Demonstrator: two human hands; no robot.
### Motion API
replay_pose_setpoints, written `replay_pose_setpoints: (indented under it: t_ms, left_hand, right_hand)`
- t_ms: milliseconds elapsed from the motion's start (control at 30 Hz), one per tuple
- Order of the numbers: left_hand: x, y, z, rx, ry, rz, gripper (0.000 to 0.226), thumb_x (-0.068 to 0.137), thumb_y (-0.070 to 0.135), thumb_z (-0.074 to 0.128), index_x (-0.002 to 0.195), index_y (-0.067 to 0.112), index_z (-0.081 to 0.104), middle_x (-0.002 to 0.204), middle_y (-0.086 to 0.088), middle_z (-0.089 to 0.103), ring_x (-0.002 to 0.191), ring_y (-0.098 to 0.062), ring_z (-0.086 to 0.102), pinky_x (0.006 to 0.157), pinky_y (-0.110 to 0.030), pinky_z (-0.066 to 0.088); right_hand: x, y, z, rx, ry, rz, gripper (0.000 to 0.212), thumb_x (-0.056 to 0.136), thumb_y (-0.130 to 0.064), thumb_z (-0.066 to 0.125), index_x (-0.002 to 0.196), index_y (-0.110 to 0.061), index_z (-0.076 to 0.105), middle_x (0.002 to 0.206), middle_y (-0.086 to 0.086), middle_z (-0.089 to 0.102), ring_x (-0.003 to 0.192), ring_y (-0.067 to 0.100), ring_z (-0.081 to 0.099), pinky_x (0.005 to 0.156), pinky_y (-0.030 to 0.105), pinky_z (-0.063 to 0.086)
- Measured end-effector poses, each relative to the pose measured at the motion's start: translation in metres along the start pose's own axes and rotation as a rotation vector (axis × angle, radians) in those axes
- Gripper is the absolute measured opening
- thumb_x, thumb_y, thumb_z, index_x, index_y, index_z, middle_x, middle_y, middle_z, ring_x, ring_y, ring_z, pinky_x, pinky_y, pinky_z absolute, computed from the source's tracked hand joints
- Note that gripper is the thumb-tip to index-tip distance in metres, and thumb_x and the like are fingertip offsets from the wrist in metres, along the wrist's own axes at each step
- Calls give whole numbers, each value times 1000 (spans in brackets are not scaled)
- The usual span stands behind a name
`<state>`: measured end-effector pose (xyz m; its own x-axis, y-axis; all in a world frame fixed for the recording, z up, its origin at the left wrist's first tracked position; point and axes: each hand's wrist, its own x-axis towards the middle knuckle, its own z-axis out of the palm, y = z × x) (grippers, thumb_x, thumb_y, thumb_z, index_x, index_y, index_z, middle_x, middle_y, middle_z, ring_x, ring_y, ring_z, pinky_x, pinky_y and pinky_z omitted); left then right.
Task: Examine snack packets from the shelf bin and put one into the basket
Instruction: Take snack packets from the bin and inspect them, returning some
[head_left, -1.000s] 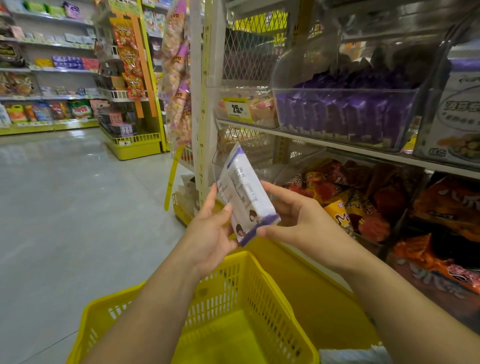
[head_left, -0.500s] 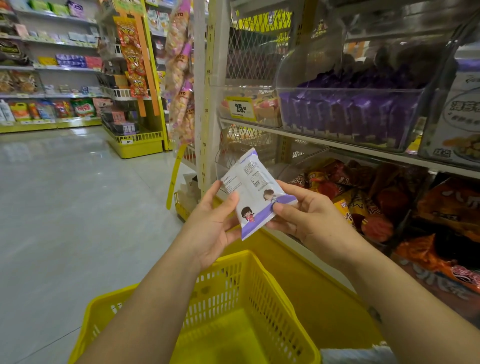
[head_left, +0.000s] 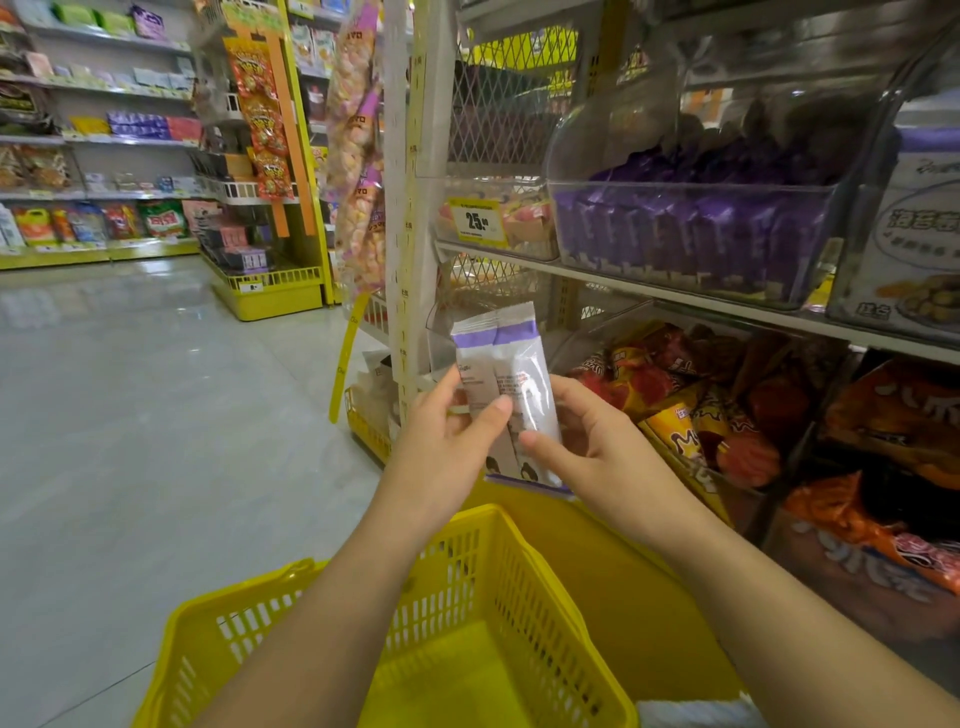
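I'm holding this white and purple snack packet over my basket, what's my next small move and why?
Probably lower the packet straight down into the yellow basket. Both the left hand and right hand pinch it upright, its printed side facing you, and the basket's open top sits just below.

The snack packet (head_left: 519, 364), white with purple end bands, stands upright, pinched between left grip (head_left: 447, 452) and right grip (head_left: 597, 452). The yellow slotted basket (head_left: 524, 597) sits below both grips. The clear shelf bin (head_left: 691, 244), filled with purple packets, lies above and right of them.
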<state>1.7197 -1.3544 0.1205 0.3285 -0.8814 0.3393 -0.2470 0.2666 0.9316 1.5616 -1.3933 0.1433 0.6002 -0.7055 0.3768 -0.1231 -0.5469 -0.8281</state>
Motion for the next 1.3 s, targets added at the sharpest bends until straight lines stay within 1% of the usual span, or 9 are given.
replay_pose_setpoints:
  t_ms: [100, 167, 333, 500, 667, 867, 1100, 1200, 1300]
  left_hand:
    - [1, 0, -1, 71, 112, 69, 62, 87, 25, 67, 143, 36, 43, 119, 16, 62, 91, 1, 69, 66, -15, 55]
    - [1, 2, -1, 114, 143, 50, 73, 84, 24, 70, 148, 33, 36, 122, 20, 58, 90, 6, 67, 60, -6, 49]
    - [0, 5, -7, 180, 233, -1, 61, 83, 18, 66, 141, 28, 49, 75, 43, 61, 84, 15, 63, 60, 1, 44]
    - [2, 10, -18, 168, 346, 8, 41, 87, 24, 64, 128, 26, 63, 101, 20, 67, 94, -4, 68, 78, -27, 58]
    - [6, 4, -25, 111, 312, -45, 36, 88, 10, 58, 121, 21, 68, 109, 3, 72, 103, -19, 67, 89, -44, 57]
    - [11, -1, -26, -10, 234, -73, 41, 86, 12, 67, 126, 23, 64, 115, 12, 69, 107, -13, 66, 86, -38, 58]
    - [8, -5, -8, 44, 136, -58, 77, 78, 2, 69, 144, 30, 41, 109, 33, 55, 103, 4, 61, 87, -28, 56]
    - [6, -11, -3, 28, 77, -94, 88, 76, 0, 69, 147, 37, 32, 107, 39, 46, 98, 15, 54, 75, -16, 51]
    - [5, -18, -1, -75, -5, -166, 96, 76, -6, 69, 149, 39, 25, 111, 39, 45, 89, 21, 58, 69, -15, 54]
  right_hand:
    - [-1, 0, 2, -143, 30, -32, 48, 91, -11, 63, 133, -30, 52, 109, -6, 69, 91, 7, 66, 83, 34, 55]
    - [-2, 0, 4, -238, 41, -42, 49, 89, -16, 66, 131, -35, 52, 107, -8, 70, 87, 11, 67, 81, 40, 55]
    - [-3, -4, 9, -415, 15, -82, 51, 84, -25, 68, 129, -42, 53, 103, -21, 66, 83, 6, 64, 78, 37, 53]
    - [-3, -8, 15, -492, -11, -118, 53, 83, -29, 66, 131, -44, 51, 101, -14, 69, 85, 14, 63, 74, 41, 52]
    - [-4, -6, 15, -539, -15, -134, 50, 82, -33, 65, 128, -43, 51, 100, -9, 70, 83, 14, 63, 70, 42, 52]
    - [-1, 3, 11, -373, 35, -66, 45, 81, -30, 65, 122, -46, 58, 91, -15, 70, 69, 7, 66, 69, 37, 54]
    - [0, 8, 11, -108, 14, 2, 41, 86, -11, 65, 120, -34, 65, 93, -3, 73, 74, 14, 72, 56, 23, 55]
    - [-1, 8, 9, 22, -6, 49, 38, 90, -6, 61, 122, -26, 64, 100, 2, 73, 77, 19, 74, 58, 30, 58]
    - [0, 7, 6, 51, 1, 68, 38, 91, -3, 60, 119, -29, 65, 100, -1, 75, 76, 26, 74, 62, 43, 61]
